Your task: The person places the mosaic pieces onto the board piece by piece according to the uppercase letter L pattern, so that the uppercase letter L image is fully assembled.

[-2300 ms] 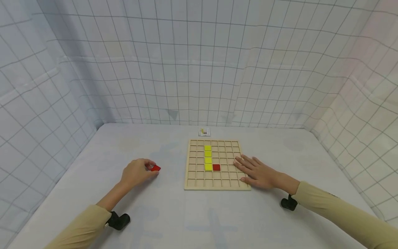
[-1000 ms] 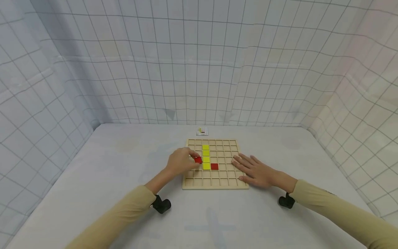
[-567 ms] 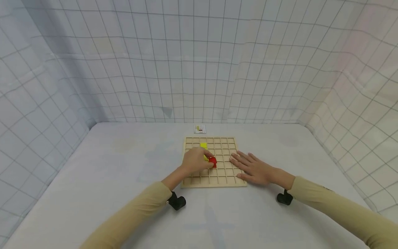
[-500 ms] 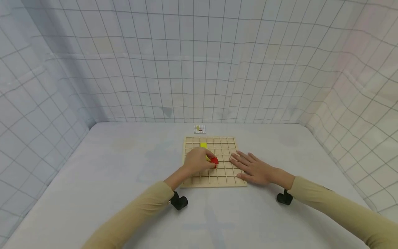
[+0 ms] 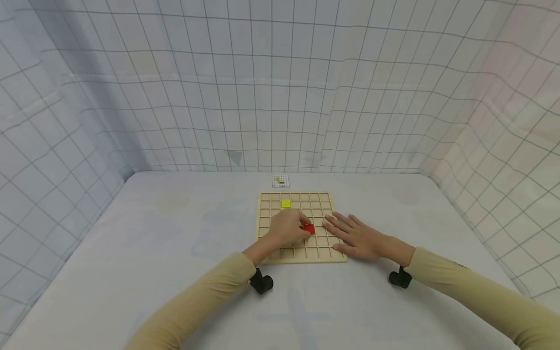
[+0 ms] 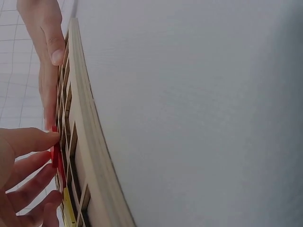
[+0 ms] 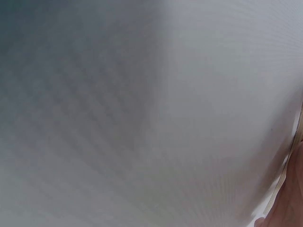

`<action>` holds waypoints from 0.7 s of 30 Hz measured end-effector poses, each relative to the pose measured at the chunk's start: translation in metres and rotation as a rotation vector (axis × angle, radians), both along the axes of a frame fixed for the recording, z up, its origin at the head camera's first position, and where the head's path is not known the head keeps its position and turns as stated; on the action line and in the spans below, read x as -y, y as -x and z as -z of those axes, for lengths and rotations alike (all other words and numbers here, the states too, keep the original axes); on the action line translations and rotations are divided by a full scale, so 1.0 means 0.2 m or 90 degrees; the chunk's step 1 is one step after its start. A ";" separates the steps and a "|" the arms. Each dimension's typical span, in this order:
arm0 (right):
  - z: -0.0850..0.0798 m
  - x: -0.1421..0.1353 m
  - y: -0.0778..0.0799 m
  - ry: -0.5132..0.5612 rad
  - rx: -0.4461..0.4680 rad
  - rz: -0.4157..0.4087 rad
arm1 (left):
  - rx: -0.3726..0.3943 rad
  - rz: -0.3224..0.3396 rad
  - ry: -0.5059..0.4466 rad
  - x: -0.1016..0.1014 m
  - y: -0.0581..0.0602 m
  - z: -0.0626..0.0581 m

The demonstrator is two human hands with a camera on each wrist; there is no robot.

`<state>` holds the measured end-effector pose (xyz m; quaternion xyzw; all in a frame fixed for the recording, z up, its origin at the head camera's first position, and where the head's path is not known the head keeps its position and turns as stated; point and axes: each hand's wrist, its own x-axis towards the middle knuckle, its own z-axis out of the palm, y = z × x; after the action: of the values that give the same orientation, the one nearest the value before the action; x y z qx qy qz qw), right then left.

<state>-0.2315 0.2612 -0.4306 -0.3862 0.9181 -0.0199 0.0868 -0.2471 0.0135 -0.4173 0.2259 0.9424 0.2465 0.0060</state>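
Note:
My left hand [image 5: 288,227] pinches a red square tile [image 5: 309,228] between thumb and fingers, over the middle of a wooden grid board [image 5: 302,253]. In the left wrist view, the pinched tile stands close to the cells, with a second red tile [image 6: 61,171] and a yellow tile [image 6: 69,206] lying in the board beside it. A yellow tile [image 5: 286,203] shows above the left hand in the head view; that hand hides the tiles below it. My right hand [image 5: 359,238] rests flat, fingers spread, on the board's right edge.
Behind the board lies a small card [image 5: 280,181] printed with a grid and coloured squares. White cloth covers the table [image 5: 183,209], and grid-patterned curtains [image 5: 280,97] close in the back and sides. Black wrist cameras [image 5: 261,281] sit below both wrists.
The left hand has carried the red tile from the table at left rightward across the board, past the yellow column. The right hand has stayed on the board's edge. The view has shifted slightly.

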 end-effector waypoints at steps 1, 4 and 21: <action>0.00 0.00 0.00 0.000 -0.002 -0.001 | 0.002 0.000 0.001 0.00 0.00 0.00; 0.00 0.00 0.00 0.002 -0.008 -0.003 | 0.006 0.006 -0.001 0.00 0.00 0.01; 0.00 0.00 0.00 0.001 -0.011 -0.009 | 0.007 0.044 0.017 0.01 -0.03 -0.01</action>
<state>-0.2307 0.2618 -0.4301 -0.3927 0.9162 -0.0164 0.0784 -0.2416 0.0123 -0.4146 0.2569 0.9371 0.2352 0.0225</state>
